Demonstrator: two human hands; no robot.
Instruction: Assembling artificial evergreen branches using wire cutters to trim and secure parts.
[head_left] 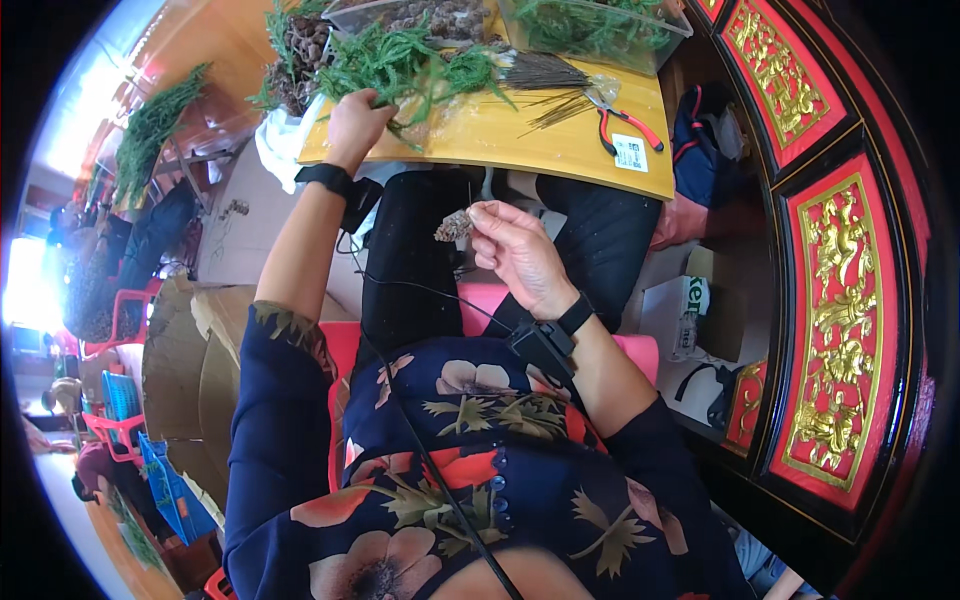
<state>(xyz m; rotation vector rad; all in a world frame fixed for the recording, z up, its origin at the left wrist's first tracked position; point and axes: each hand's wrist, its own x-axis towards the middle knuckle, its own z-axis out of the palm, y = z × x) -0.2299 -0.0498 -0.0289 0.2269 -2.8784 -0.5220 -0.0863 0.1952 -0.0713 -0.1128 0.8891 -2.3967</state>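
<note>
My right hand (520, 250) pinches a small brown pine cone (455, 227) above my lap, with a thin wire stem rising beside my fingertips. On the table's near left, my left hand (360, 125) reaches to a heap of green artificial sprigs (385, 62). Its fingers are curled in at the heap's edge, and a sprig (403, 136) sticks out by them; the fingertips are partly hidden. Farther right lie a bundle of thin dark wires (543, 72) and red-and-black pliers (622, 125) next to a white label.
The yellow table (480, 135) carries clear bins (600, 35) of greenery and pine cones at its far side. A cable crosses my lap. To the left stands a cardboard box (185, 370); a carved red-and-gold panel (830, 330) rises on the right. Another person (105, 475) is at far left.
</note>
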